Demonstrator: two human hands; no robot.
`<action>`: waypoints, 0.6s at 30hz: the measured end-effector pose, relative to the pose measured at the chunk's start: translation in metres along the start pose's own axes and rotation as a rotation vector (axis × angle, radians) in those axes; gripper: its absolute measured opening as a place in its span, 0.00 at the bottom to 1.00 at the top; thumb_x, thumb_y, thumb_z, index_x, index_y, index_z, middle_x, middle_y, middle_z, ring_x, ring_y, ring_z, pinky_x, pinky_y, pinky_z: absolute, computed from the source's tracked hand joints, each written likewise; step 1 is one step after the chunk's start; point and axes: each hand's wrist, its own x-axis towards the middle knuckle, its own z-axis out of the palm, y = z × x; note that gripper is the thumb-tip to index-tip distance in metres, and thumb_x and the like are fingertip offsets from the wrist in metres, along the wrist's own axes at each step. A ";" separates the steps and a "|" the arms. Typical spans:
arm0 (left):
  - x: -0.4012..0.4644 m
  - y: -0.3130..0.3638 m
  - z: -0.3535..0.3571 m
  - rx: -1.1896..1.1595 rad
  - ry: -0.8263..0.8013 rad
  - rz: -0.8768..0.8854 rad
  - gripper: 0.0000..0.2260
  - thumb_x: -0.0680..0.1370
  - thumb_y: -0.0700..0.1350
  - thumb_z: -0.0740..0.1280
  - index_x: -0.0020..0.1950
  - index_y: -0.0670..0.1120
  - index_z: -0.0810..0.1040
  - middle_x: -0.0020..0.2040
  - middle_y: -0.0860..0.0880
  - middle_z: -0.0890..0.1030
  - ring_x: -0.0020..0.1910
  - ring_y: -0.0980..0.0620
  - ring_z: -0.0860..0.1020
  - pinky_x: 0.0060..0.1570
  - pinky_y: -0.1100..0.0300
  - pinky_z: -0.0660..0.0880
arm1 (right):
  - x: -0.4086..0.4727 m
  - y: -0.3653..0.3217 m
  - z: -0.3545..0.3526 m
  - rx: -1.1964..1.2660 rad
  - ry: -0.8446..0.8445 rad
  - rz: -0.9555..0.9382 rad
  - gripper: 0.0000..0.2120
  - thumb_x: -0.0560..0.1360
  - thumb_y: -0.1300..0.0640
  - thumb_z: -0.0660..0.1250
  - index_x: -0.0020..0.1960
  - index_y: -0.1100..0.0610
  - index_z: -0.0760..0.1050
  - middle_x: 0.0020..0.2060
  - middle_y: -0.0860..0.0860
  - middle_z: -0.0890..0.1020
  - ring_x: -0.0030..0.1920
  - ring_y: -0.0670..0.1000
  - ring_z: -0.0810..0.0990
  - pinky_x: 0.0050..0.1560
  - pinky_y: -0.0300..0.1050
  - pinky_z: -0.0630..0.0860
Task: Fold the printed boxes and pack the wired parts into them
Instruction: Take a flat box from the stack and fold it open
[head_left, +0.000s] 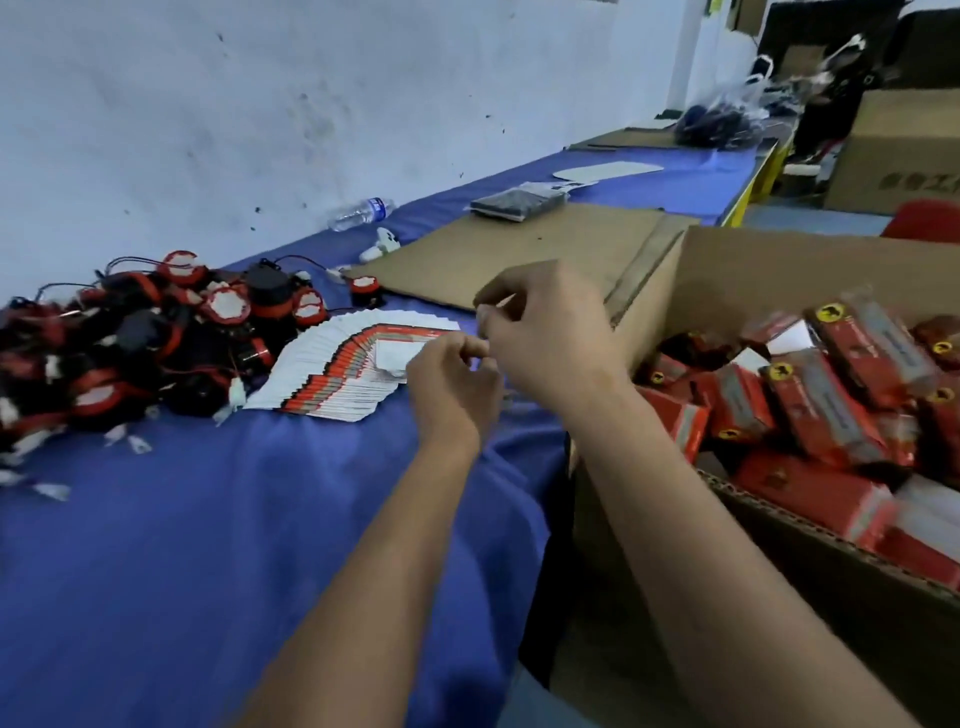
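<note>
Both hands are meeting at centre frame above the blue table (156, 519). Left hand (452, 387) and right hand (545, 327) are curling their fingers together; what they are pinching, if anything, cannot be told through the blur. Flat boxes (353, 364) are lying fanned just left of the hands. Wired parts (130, 338) are heaping at left. Folded boxes (821, 405) are filling the carton (727, 270) at right.

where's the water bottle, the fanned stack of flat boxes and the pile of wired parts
water bottle (362, 213), head view, on its label.
fanned stack of flat boxes (332, 374), head view, on its middle.
pile of wired parts (140, 338), head view, on the pile's centre.
</note>
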 end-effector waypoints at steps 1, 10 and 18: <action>0.002 -0.018 -0.006 0.061 0.041 -0.083 0.15 0.71 0.36 0.67 0.29 0.52 0.70 0.28 0.56 0.73 0.33 0.50 0.72 0.30 0.70 0.63 | 0.010 0.002 0.026 -0.002 -0.033 0.030 0.09 0.75 0.58 0.66 0.50 0.52 0.84 0.44 0.51 0.85 0.46 0.54 0.83 0.50 0.50 0.81; 0.037 -0.094 -0.048 0.290 0.236 -0.452 0.27 0.75 0.41 0.70 0.73 0.42 0.67 0.79 0.35 0.58 0.76 0.34 0.59 0.71 0.44 0.69 | 0.103 0.037 0.193 -0.305 -0.389 0.015 0.47 0.73 0.30 0.67 0.81 0.54 0.56 0.80 0.61 0.58 0.80 0.61 0.53 0.77 0.60 0.57; 0.058 -0.125 -0.053 0.069 0.130 -0.582 0.14 0.77 0.41 0.64 0.61 0.41 0.78 0.69 0.38 0.74 0.48 0.41 0.76 0.46 0.56 0.69 | 0.098 0.051 0.222 -0.373 -0.249 -0.136 0.24 0.81 0.40 0.60 0.51 0.60 0.81 0.52 0.60 0.84 0.54 0.62 0.80 0.43 0.47 0.68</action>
